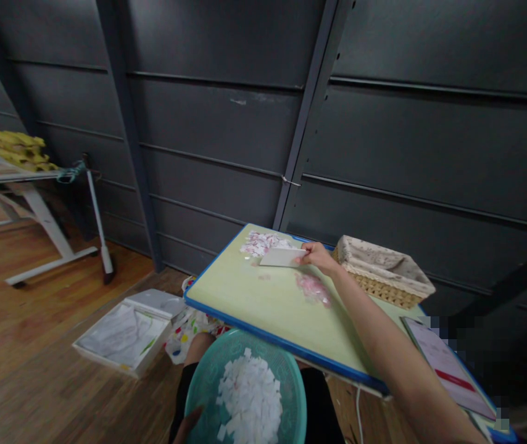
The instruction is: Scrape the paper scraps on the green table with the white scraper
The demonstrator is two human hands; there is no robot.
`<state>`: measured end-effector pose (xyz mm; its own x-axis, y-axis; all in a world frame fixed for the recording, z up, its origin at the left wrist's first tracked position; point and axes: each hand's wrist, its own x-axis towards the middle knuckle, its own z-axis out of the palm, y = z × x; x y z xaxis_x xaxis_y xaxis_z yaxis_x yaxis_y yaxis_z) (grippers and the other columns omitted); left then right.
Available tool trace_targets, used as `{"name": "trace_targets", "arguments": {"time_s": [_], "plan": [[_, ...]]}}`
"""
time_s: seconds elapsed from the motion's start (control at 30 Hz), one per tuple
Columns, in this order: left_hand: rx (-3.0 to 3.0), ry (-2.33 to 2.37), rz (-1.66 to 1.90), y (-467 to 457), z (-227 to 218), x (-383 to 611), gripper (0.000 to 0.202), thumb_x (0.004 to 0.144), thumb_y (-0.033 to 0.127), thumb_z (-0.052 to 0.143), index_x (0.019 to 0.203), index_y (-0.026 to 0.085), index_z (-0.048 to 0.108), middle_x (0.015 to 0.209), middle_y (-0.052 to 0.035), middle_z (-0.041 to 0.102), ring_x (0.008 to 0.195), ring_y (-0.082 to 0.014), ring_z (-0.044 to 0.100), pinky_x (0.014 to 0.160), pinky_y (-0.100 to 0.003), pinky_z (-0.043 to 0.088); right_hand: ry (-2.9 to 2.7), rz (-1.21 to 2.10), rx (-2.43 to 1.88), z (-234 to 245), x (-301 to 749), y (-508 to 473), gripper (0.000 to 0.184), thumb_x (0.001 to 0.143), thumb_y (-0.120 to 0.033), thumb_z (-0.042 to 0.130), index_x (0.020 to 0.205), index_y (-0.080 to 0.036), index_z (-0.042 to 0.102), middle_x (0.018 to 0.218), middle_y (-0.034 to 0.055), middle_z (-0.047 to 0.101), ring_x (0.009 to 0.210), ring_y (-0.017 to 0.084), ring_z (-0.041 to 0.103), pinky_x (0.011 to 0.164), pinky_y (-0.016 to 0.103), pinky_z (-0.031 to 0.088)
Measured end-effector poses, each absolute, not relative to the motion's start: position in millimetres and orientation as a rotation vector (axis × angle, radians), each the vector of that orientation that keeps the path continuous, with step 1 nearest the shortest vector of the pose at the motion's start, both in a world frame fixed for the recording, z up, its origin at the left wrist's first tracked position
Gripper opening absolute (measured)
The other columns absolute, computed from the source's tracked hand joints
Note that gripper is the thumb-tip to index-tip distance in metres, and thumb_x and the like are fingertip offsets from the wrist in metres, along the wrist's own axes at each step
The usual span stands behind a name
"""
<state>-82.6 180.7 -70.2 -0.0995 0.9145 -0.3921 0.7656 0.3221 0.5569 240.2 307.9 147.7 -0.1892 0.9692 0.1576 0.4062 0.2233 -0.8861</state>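
A flat white card (282, 257) is pinched in my right hand (315, 256), which reaches over the pale yellow table. Its far edge is beside a heap of small white and pinkish paper pieces (263, 242). Down in front of me, a green plastic basket (297, 385) sits between my legs, holding a pile of small white pieces (249, 394). My left hand (188, 425) grips the basket's left rim, with the thumb on the inner wall; the rest of the hand is mostly hidden. Thin pink pieces (314, 288) lie on the table near my right forearm.
A cloth-lined wicker basket (384, 290) stands at the table's back right. A tablet-like panel (448, 364) lies along the right side. Left of the blue-edged table (226, 308), an open white box (122, 336) rests on the floor. Dark metal panels (217, 123) rise behind.
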Motion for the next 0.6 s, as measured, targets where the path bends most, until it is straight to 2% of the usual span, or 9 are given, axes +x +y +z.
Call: {"name": "trace_targets", "arguments": {"time_s": [0.3, 0.47, 0.6], "plan": [[1.479, 1.950, 0.271, 180, -78, -85, 0.022, 0.082, 0.037, 0.054, 0.090, 0.020, 0.065, 0.107, -0.0081, 0.067, 0.103, -0.0216, 0.059, 0.087, -0.041, 0.046, -1.822, 0.749, -1.279, 152, 173, 325, 0.022, 0.043, -0.027, 0.064, 0.050, -0.018, 0.044, 0.052, -0.0057, 0.040, 0.052, 0.008, 0.033, 0.049, 0.021, 0.022], [1.415, 1.955, 0.284, 181, -83, -88, 0.030, 0.082, 0.040, 0.054, 0.098, 0.017, 0.064, 0.112, -0.0092, 0.064, 0.104, -0.0231, 0.059, 0.088, -0.043, 0.046, -1.933, 0.737, -1.289, 149, 181, 325, 0.022, 0.044, -0.027, 0.064, 0.047, -0.017, 0.044, 0.053, -0.0059, 0.039, 0.054, 0.008, 0.032, 0.049, 0.021, 0.021], [1.396, 1.905, 0.310, 182, -80, -88, 0.031, 0.081, 0.042, 0.054, 0.095, 0.017, 0.065, 0.113, -0.0093, 0.065, 0.107, -0.0241, 0.057, 0.090, -0.045, 0.044, -2.007, 0.782, -1.299, 149, 208, 322, 0.028, 0.043, -0.029, 0.068, 0.046, -0.017, 0.043, 0.051, -0.0065, 0.039, 0.053, 0.007, 0.033, 0.050, 0.021, 0.022]]}}
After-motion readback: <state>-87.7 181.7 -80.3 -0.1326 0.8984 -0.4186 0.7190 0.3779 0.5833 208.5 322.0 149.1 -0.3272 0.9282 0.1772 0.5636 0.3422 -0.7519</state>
